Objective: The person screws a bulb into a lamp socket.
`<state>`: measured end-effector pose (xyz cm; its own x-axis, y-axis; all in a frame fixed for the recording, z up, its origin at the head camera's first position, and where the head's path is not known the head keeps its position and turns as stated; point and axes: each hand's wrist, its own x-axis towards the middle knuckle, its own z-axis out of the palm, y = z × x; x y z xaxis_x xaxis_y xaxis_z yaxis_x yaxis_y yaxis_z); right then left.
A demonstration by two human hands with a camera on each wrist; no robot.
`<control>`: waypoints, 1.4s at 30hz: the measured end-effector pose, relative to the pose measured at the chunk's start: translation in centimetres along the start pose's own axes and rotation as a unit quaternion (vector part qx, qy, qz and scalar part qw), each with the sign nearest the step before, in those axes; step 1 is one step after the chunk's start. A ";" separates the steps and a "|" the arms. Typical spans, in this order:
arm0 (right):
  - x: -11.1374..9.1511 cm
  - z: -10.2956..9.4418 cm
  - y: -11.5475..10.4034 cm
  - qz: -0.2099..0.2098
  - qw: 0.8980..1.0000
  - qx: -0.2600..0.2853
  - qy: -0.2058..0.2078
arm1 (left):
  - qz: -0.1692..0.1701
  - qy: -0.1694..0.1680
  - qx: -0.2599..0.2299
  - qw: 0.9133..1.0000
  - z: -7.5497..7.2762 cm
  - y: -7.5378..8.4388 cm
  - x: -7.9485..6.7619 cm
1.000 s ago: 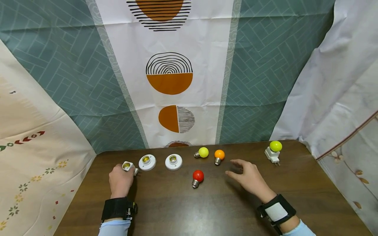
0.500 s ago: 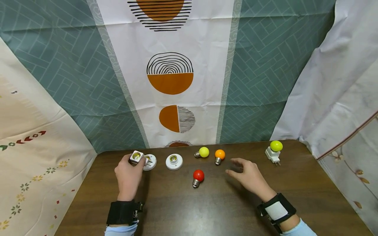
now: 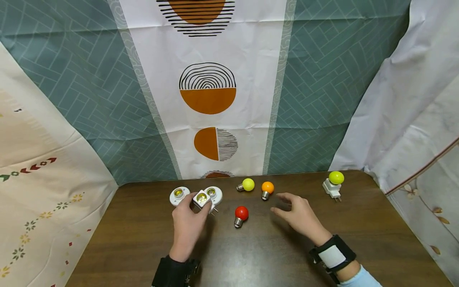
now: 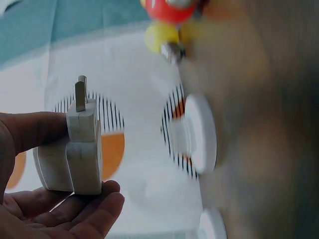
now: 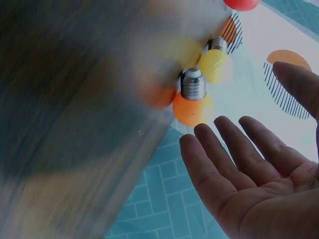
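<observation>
My left hand (image 3: 188, 225) holds a white plug-in bulb socket (image 3: 202, 198) between thumb and fingers, in front of the two round lamp holders. In the left wrist view the plug socket (image 4: 82, 159) has its metal prongs pointing up, with the thumb on one side and fingers beneath. My right hand (image 3: 301, 215) is empty, its fingers spread and thumb apart. Nearest to it is an orange bulb (image 3: 267, 188), also in the right wrist view as an orange bulb (image 5: 192, 107). A red bulb (image 3: 241, 213) and a yellow bulb (image 3: 248, 184) lie between the hands.
Two round white lamp holders, a left one (image 3: 178, 194) and a right one (image 3: 217, 192), stand toward the back of the brown table (image 3: 251, 259). A plug socket (image 3: 331, 189) carrying a yellow-green bulb (image 3: 336, 177) lies at the back right. Patterned cloth (image 3: 315, 99) hangs behind.
My left hand has lifted the plug socket from the table's left side and carried it right, past the left lamp holder to the right one. My right hand has barely moved.
</observation>
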<state>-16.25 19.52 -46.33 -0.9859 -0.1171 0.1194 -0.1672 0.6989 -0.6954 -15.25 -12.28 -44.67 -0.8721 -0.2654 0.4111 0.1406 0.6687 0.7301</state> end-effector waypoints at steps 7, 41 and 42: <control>0.2 1.4 -0.7 -0.022 0.999 -0.004 -0.023 | 0.003 -0.054 -0.036 0.998 1.5 1.7 -2.3; 1.1 5.8 -3.5 -0.183 0.954 -0.173 -0.160 | 0.020 -0.062 -0.043 0.997 2.5 2.1 -3.5; 1.1 5.7 -3.5 -0.181 0.955 -0.173 -0.158 | 0.021 -0.062 -0.039 0.997 2.5 2.1 -3.6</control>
<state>-16.74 12.98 -47.82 -0.8235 -0.5651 0.0497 -0.5414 0.7566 -0.3667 -13.00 -8.18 -45.94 -0.9152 -0.1480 0.3748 0.2095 0.6197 0.7564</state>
